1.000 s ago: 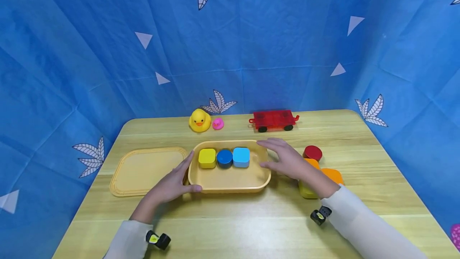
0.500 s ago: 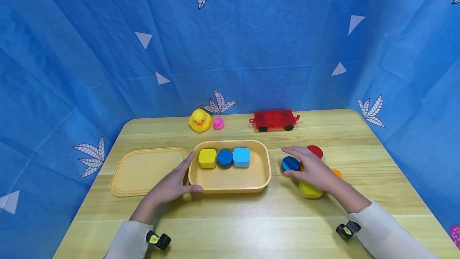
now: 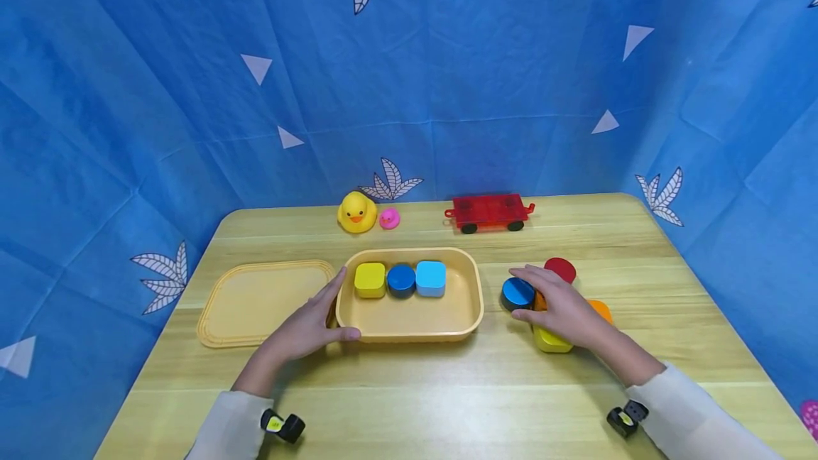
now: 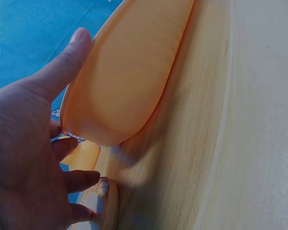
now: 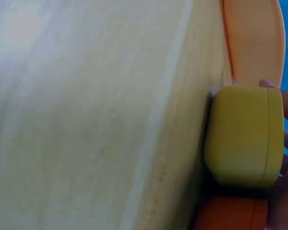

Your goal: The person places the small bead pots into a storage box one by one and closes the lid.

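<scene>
My left hand (image 3: pixel 309 325) rests at the left end of a pale orange tray (image 3: pixel 409 319), thumb against its near side and fingers along its end. Inside stand a yellow square box (image 3: pixel 370 279), a dark blue round box (image 3: pixel 401 279) and a light blue square box (image 3: pixel 431 277) in a row. To the tray's right, my right hand (image 3: pixel 565 312) hovers with thumb and fingers spread over an orange box (image 3: pixel 540 302), beside another blue round box (image 3: pixel 517 292). Contact there is unclear. A red round box (image 3: pixel 560 270), a second orange box (image 3: pixel 601 309) and a yellow box (image 5: pixel 245 139) surround it.
A flat pale orange lid (image 3: pixel 265 300) lies left of the tray. At the table's back edge stand a large yellow duck (image 3: pixel 356 214), a small pink duck (image 3: pixel 389 218) and a red wheeled wagon (image 3: pixel 489 212). A blue curtain (image 3: pixel 447 77) rises behind.
My right hand has moved from the tray's right end rightward to the loose boxes, uncovering the blue round box. My left hand and the tray have kept their places.
</scene>
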A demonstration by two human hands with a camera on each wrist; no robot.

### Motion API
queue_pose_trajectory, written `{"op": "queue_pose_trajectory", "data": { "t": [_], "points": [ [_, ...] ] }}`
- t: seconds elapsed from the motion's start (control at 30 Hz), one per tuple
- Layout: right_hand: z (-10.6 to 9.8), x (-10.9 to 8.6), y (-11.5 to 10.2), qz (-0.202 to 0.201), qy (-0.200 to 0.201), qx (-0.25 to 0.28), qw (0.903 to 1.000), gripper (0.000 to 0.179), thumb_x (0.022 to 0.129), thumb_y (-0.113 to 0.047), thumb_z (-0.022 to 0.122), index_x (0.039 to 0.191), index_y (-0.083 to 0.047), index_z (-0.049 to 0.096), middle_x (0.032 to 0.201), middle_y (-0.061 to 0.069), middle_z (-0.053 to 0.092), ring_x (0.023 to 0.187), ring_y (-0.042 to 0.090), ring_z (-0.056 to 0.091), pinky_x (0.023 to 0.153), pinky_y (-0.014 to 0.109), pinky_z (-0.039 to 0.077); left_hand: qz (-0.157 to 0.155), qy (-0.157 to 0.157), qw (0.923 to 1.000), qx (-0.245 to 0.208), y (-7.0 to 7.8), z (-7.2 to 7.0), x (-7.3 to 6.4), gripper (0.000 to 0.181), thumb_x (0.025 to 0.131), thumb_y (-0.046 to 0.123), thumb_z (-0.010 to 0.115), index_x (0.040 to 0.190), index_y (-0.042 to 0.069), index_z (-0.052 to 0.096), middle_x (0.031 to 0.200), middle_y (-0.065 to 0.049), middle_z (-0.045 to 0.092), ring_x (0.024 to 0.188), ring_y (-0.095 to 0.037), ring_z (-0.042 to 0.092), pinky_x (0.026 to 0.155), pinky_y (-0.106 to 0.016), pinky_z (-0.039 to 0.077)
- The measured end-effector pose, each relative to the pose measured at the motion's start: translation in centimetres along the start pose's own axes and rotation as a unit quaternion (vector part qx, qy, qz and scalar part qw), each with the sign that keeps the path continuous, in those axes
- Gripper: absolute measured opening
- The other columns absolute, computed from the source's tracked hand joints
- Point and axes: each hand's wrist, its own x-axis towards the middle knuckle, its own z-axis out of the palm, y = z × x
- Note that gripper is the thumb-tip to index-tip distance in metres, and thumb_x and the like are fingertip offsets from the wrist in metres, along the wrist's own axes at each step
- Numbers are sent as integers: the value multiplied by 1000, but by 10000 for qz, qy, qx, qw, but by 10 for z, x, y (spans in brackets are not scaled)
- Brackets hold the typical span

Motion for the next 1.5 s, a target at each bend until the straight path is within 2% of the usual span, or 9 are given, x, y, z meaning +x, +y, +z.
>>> {"op": "queue_pose_trajectory", "data": {
  "t": [0.23, 0.33, 0.73, 0.9, 1.17, 1.5],
  "points": [
    [7, -1, 4, 171, 198, -384, 9989, 73, 87, -27, 84, 149, -5, 52, 148, 23, 53, 140, 46, 42, 107, 71, 40, 4, 17, 10000, 29, 0, -1, 0, 117, 86, 59, 77, 167, 30, -1, 174, -9, 10, 156, -42, 19, 121, -63, 25],
    [8, -1, 4, 195, 286, -445, 9984, 71, 88, -26, 84, 148, -4, 53, 144, 23, 56, 135, 45, 46, 105, 69, 43, 4, 18, 10000, 28, 0, -1, 0, 117, 86, 58, 78, 167, 30, -1, 174, -9, 10, 156, -42, 19, 121, -63, 25],
    [10, 2, 3, 105, 283, -608, 9977, 69, 87, -23, 85, 145, -1, 56, 138, 20, 62, 126, 41, 55, 101, 60, 50, -10, 7, 10000, 67, -2, 1, 0, 116, 86, 58, 77, 167, 31, -2, 174, -9, 10, 156, -42, 19, 121, -63, 26],
    [9, 2, 2, 158, 252, -602, 9977, 69, 87, -24, 85, 146, -2, 56, 139, 20, 62, 126, 40, 55, 100, 60, 51, -23, 6, 10000, 80, -2, 1, 0, 116, 86, 59, 77, 167, 32, -2, 173, -9, 10, 155, -42, 20, 121, -63, 26],
    [4, 5, -2, 299, 46, -293, 9991, 68, 90, -23, 82, 148, -4, 53, 143, 21, 58, 127, 42, 55, 99, 61, 52, 83, 48, 9999, 36, -3, 1, 1, 117, 85, 58, 78, 167, 31, -1, 174, -7, 11, 156, -41, 19, 121, -62, 25],
    [-7, 10, -10, 342, 20, -303, 9990, 68, 90, -23, 82, 149, -6, 53, 144, 22, 57, 130, 45, 52, 101, 65, 48, 34, 55, 10000, 50, -4, 2, 1, 117, 85, 60, 78, 167, 31, -1, 174, -8, 11, 156, -42, 20, 121, -63, 25]
  ]
}}
